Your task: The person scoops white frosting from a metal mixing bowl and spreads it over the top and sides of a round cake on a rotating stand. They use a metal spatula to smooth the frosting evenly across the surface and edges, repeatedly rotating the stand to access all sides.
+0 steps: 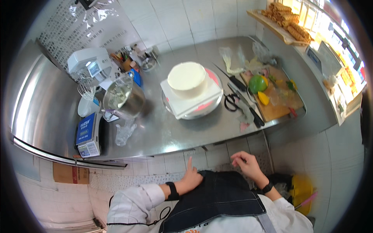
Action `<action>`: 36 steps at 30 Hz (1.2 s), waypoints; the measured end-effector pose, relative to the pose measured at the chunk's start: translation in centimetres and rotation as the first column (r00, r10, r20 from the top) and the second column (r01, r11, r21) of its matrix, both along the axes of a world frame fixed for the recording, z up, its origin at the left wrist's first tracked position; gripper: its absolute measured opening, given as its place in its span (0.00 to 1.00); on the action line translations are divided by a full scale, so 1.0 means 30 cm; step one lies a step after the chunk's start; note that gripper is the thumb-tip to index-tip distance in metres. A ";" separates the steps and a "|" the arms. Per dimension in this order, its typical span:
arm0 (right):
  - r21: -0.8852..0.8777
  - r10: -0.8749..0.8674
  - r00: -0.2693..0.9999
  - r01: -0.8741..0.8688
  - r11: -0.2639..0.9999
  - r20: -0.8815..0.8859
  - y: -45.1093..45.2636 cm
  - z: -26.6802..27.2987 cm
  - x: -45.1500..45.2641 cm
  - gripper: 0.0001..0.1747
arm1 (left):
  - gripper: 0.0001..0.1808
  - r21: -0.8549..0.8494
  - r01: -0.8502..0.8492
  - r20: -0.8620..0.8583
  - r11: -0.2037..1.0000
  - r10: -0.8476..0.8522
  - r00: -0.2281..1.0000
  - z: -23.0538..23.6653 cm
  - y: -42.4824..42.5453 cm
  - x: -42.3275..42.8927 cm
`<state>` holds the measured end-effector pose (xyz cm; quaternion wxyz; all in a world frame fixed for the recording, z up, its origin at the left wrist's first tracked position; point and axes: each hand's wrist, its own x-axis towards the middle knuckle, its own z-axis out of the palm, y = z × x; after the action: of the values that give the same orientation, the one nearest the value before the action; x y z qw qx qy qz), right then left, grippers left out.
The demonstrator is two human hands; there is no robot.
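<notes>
My left hand (192,176) is in front of the dark apron, its index finger stretched out and nothing visible in it. My right hand (246,164) is raised beside the apron with fingers bent, and no object shows in it. Both hands are short of the counter's front edge and touch nothing on it. On the steel counter (163,137), a round cake with smooth white frosting (186,76) stands on a white square board (186,106). The board rests on a round turntable (217,103) with something pink between them.
Left stand a steel bowl of white cream (135,100), a crumpled plastic bag (125,134), a scale (87,135) and a stand mixer (89,62). Right lie black-handled scissors (230,103), knives (239,84) and a wooden cutting board (269,112) with a mango (257,84).
</notes>
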<state>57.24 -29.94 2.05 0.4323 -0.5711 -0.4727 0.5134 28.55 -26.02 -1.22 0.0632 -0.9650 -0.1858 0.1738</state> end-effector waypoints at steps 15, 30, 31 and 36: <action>-0.025 -0.055 0.998 0.055 0.998 -0.009 -0.026 0.008 0.048 0.09 | 0.08 -0.210 -0.021 0.442 0.977 0.114 0.890 0.116 -0.049 -0.134; 0.065 0.077 0.993 -0.083 0.994 0.092 0.085 0.069 -0.008 0.09 | 0.06 0.068 -0.072 0.092 0.995 0.065 0.994 0.030 -0.034 -0.029; 0.058 0.045 0.994 -0.051 0.997 0.100 0.080 0.072 -0.002 0.09 | 0.06 0.020 -0.081 0.083 0.997 0.079 0.993 0.028 -0.027 -0.026; 0.066 -0.112 0.992 0.108 0.992 0.066 0.019 0.039 0.042 0.08 | 0.07 -0.150 -0.117 0.088 0.982 0.131 0.987 0.103 -0.005 -0.066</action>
<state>58.51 -29.38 3.24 0.4608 -0.6000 -0.4712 0.4535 26.56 -26.16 1.86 -0.0269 -0.9609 -0.2355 0.1433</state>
